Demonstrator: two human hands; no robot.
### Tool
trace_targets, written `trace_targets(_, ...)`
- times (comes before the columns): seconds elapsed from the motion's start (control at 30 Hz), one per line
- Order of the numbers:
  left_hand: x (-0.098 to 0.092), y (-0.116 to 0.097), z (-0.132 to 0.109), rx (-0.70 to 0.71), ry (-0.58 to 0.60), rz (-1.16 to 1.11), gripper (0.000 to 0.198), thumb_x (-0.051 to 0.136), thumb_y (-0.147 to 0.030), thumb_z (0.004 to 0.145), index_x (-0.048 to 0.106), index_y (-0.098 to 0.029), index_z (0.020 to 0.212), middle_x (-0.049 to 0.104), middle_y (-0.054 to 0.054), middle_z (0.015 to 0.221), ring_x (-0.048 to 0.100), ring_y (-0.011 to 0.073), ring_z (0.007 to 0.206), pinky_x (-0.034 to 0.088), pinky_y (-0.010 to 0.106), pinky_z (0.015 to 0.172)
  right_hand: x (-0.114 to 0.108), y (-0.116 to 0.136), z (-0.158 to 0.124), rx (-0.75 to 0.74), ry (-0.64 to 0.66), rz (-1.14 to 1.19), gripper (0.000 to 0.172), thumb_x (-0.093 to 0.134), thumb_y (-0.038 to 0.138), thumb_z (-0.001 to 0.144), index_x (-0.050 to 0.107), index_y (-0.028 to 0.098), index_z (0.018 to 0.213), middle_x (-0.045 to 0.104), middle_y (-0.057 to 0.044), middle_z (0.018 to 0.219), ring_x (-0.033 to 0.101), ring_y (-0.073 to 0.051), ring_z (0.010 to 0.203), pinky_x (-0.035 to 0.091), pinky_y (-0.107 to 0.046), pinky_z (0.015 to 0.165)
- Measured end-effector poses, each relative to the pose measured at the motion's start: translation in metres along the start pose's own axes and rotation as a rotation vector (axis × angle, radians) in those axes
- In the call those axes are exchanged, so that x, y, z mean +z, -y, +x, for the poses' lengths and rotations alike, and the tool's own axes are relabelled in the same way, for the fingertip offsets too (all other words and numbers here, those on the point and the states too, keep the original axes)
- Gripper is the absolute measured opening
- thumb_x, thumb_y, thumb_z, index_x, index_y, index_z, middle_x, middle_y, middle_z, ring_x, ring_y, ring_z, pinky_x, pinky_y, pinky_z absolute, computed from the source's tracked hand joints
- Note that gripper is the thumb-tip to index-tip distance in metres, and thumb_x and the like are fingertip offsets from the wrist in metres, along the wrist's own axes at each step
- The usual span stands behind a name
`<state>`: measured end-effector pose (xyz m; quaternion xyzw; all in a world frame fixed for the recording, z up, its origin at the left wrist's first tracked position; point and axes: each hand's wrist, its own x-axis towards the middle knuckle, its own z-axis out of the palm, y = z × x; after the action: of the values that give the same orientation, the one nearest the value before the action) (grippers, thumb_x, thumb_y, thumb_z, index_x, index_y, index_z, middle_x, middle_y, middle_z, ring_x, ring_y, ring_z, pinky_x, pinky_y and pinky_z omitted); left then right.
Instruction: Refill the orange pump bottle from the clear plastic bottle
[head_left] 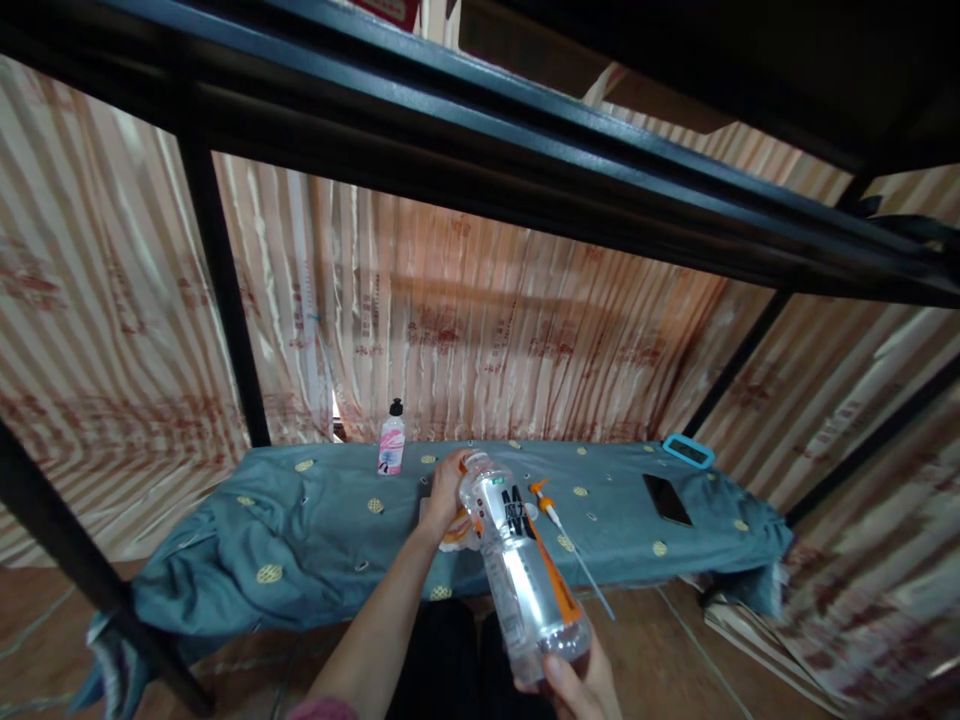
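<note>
My right hand (574, 685) grips the base of a clear plastic bottle (517, 570) with an orange and black label, tilted with its neck pointing away from me. My left hand (447, 490) is closed around the bottle's neck and top. Under the left hand lies something orange and white (457, 535) that I cannot make out clearly. Just right of the bottle lies an orange spray pump (541, 495) with a long thin tube (581, 565) on the teal cloth.
A low surface covered with teal cloth (315, 510) carries a small pink bottle with a black cap (391, 441), a dark phone (666, 498) and a teal-edged flat item (688, 450). Black metal frame bars (225, 300) stand around. Striped curtains (487, 330) hang behind.
</note>
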<state>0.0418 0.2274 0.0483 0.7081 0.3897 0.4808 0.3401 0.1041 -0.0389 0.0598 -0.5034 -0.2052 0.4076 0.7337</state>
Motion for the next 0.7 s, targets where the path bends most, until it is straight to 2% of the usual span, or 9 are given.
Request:
trace_targets(0.17,0.000,0.001,0.002,0.057,0.007,0.009,0.021,0.064,-0.036,0.080,0.074,-0.017,0.081,0.077,0.005,0.083,0.069,0.0204,0.080,0.053,0.030,0.079,-0.005,-0.008,0.005,-0.023,-0.044,0.063,0.073,0.092,0.049,0.042,0.056,0.018,0.097,0.079,-0.006,0.076,0.073,-0.024,0.061,0.057,-0.029,0.045)
trace_targets(0.27,0.000,0.003,0.003,0.075,-0.002,0.015,0.022,0.062,-0.036,0.080,0.073,-0.017,0.081,0.076,0.005,0.082,0.068,0.0204,0.078,0.052,0.030,0.078,-0.007,-0.011,0.006,-0.025,-0.020,0.092,0.074,0.093,0.046,0.043,0.055,0.017,0.099,0.079,-0.005,0.074,0.073,-0.021,0.059,0.058,-0.027,0.045)
trace_targets(0.4,-0.001,0.003,0.003,0.078,-0.008,0.012,0.018,0.064,-0.032,0.077,0.073,-0.017,0.081,0.076,0.005,0.084,0.068,0.0200,0.078,0.052,0.029,0.077,-0.005,-0.007,0.004,-0.029,0.003,0.090,0.073,0.093,0.047,0.044,0.055,0.016,0.098,0.078,-0.003,0.071,0.072,-0.018,0.057,0.058,-0.024,0.046)
trace_targets(0.53,-0.002,-0.001,0.001,0.081,-0.013,0.021,0.015,0.062,-0.029,0.077,0.071,-0.017,0.074,0.075,0.003,0.075,0.066,0.0185,0.071,0.051,0.028,0.072,0.000,0.000,0.001,-0.022,0.029,0.106,0.072,0.092,0.046,0.045,0.054,0.017,0.098,0.077,-0.002,0.069,0.070,-0.016,0.052,0.055,-0.021,0.042)
trace_targets(0.7,-0.001,-0.004,0.002,0.064,-0.016,0.049,0.013,0.061,-0.024,0.075,0.070,-0.017,0.072,0.075,0.003,0.074,0.066,0.0183,0.070,0.051,0.027,0.072,-0.005,-0.002,0.007,-0.001,0.012,0.099,0.085,0.094,0.047,0.038,0.050,0.015,0.103,0.078,-0.005,0.069,0.071,-0.018,0.051,0.052,-0.022,0.037)
